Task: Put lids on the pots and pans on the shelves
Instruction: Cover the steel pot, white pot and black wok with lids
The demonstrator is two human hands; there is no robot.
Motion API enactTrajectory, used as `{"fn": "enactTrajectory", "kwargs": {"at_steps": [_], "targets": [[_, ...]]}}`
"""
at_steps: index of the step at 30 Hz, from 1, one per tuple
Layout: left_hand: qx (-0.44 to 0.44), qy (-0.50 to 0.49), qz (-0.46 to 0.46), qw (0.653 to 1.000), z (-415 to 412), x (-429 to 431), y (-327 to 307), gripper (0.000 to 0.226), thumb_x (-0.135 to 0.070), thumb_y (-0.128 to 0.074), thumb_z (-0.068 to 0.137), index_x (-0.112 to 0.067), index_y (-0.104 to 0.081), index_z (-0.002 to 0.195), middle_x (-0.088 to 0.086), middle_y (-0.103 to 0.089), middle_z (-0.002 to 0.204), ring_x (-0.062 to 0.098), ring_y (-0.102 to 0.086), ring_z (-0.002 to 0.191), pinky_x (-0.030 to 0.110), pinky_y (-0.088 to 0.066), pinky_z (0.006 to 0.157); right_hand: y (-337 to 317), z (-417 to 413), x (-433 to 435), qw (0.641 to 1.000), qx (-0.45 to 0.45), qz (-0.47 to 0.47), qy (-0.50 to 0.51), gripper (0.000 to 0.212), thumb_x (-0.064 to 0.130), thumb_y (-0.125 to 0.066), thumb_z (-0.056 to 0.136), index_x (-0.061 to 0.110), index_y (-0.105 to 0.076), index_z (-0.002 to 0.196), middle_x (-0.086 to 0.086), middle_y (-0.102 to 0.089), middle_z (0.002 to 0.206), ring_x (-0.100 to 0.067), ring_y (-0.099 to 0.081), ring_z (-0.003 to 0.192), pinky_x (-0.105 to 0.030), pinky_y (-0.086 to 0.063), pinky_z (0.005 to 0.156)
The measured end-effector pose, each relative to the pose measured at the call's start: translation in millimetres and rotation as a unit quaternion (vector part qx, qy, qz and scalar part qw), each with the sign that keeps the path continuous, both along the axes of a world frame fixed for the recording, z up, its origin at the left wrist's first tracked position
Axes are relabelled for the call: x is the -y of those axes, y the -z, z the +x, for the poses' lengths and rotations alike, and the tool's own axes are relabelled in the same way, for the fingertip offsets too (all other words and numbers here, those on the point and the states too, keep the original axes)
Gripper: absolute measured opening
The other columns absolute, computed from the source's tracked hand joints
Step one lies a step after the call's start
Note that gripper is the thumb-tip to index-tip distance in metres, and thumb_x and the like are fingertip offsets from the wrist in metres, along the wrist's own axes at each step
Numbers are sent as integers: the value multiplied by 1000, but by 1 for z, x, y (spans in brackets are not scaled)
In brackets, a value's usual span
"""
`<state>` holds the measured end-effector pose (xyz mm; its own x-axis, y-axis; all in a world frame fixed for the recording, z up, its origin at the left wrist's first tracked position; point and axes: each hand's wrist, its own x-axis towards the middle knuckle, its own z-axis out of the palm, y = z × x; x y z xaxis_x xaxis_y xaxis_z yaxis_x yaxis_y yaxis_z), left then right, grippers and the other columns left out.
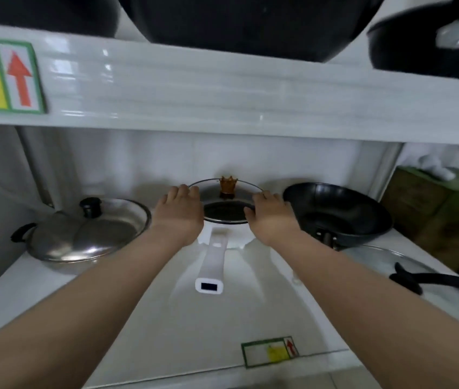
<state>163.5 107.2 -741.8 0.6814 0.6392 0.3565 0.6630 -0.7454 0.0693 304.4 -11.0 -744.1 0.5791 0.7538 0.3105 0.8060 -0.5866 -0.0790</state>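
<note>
Both hands, the left hand and the right hand, curl closed on opposite edges of the glass lid, which sits tilted over the white pan on the shelf, its far edge raised. To seat it well, I would lower that far edge evenly until the rim meets the pan all round, keeping the amber knob centred above the pan's handle line, then slip the fingers out sideways.

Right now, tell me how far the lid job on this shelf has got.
Done: the steel pot on the left wears its lid. In hand: the left hand and right hand hold the glass lid, tilted, over the white pan. Left: the black wok is uncovered, and a large glass lid lies beside it.
</note>
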Motion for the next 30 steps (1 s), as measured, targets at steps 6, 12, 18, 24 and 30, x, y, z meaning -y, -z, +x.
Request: {"fn": "enactTrajectory", "kwargs": {"at_steps": [6, 12, 18, 24, 30], "targets": [[42, 104, 23, 993, 19, 93, -4, 46, -29, -39, 98, -8, -37, 139, 12, -37, 144, 32, -37, 128, 40, -33, 103, -5, -4, 101, 994, -43, 24, 96, 36, 34, -44, 95, 8, -56, 116, -14, -55, 121, -34, -48, 115, -41, -42, 93], [51, 170, 43, 983, 38, 146, -1, 34, -29, -40, 96, -12, -46, 125, 9, -47, 128, 28, -41, 121, 37, -36, 98, -2, 31, 169, 983, -49, -16, 178, 36, 36, -41, 96, 13, -53, 121, -10, -52, 126, -30, -44, 121, -41, -39, 99], [49, 176, -56, 982, 107, 185, 11, 46, -33, -41, 96, -8, -38, 135, 13, -37, 139, 29, -34, 128, 38, -35, 107, 10, 96, 220, 971, -67, -70, 217, 40, 36, -37, 98, 14, -48, 128, -11, -49, 132, -30, -41, 125, -42, -36, 101], [-1, 147, -97, 984, 164, 209, 33, 46, -37, -44, 96, -11, -34, 132, 9, -40, 133, 27, -41, 122, 37, -44, 94, 22, 145, 226, 974, -70, -102, 188, 40, 34, -37, 98, 14, -44, 133, -11, -47, 134, -30, -40, 126, -42, -33, 104], [-100, 62, -89, 989, 201, 215, 41, 69, -34, -51, 93, -12, -15, 148, 9, -37, 140, 29, -56, 114, 36, -47, 85, 52, 171, 236, 970, -35, -157, 182, 55, 45, -30, 97, 12, -32, 141, -10, -43, 142, -29, -37, 131, -42, -27, 108]]}}
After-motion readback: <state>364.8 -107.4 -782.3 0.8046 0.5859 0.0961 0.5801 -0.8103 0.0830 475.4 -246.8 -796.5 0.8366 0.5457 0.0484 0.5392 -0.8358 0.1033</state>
